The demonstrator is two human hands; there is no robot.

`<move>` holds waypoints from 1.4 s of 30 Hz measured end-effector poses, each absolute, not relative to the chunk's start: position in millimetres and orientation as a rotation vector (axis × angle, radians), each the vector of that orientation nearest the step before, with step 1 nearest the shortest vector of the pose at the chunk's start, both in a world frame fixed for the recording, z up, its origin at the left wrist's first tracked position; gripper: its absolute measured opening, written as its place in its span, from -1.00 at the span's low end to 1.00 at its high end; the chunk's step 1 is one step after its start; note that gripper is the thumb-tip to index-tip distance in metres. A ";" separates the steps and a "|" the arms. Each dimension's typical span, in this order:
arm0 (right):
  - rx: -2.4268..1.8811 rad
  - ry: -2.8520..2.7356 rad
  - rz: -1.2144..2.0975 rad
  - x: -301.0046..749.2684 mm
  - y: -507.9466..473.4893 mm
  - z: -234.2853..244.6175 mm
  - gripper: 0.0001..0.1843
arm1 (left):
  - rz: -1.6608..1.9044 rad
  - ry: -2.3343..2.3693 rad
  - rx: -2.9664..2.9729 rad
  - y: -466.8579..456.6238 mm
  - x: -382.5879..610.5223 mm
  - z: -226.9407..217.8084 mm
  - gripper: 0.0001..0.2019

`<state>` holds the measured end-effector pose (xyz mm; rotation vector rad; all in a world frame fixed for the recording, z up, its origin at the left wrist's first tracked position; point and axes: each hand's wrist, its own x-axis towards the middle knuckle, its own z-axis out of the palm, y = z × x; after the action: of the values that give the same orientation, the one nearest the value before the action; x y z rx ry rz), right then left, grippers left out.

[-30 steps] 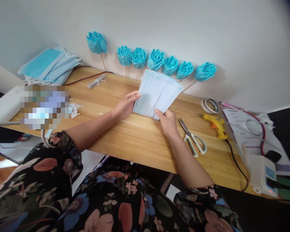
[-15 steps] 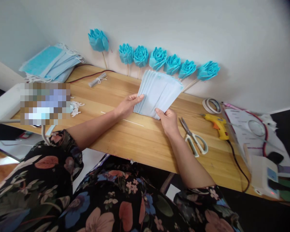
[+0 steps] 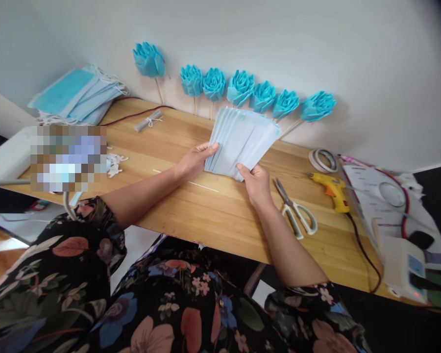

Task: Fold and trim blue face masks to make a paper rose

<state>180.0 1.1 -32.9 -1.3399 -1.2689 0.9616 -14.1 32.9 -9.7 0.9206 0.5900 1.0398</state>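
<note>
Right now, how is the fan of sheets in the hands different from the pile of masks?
The fan of sheets is held by the left hand and the right hand; the pile of masks lies apart from both. The pile shows white ear loops; the fan shows none. The pile has a brighter blue mask on top; the fan looks paler. Both have several overlapping bluish layers.

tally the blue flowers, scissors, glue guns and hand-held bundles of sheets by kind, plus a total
Blue flowers: 7
Scissors: 1 pair
Yellow glue gun: 1
Held bundle of pale blue sheets: 1, its sheets overlapping too much to count singly
Total: 10
</note>
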 end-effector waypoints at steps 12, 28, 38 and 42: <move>-1.314 -1.199 1.009 176.7 0.9 -31.0 -0.73 | 1.054 0.550 0.879 34.1 -13.3 -13.2 -0.59; -1.224 -1.045 1.064 169.1 -1.3 -23.0 -0.72 | 1.029 0.770 1.124 37.3 -15.1 -21.0 -0.52; -1.224 -1.265 0.908 168.8 -6.7 -20.3 -0.70 | 1.161 0.942 1.417 35.2 -18.2 -18.1 -0.66; -1.273 -1.327 0.794 168.3 -9.4 -16.8 -0.68 | 1.133 0.903 1.443 37.8 -18.8 -19.5 -0.62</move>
<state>168.3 -9.4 -16.8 -1.2732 -1.3271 0.7943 -18.8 37.8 -19.5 1.4432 0.9033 1.1334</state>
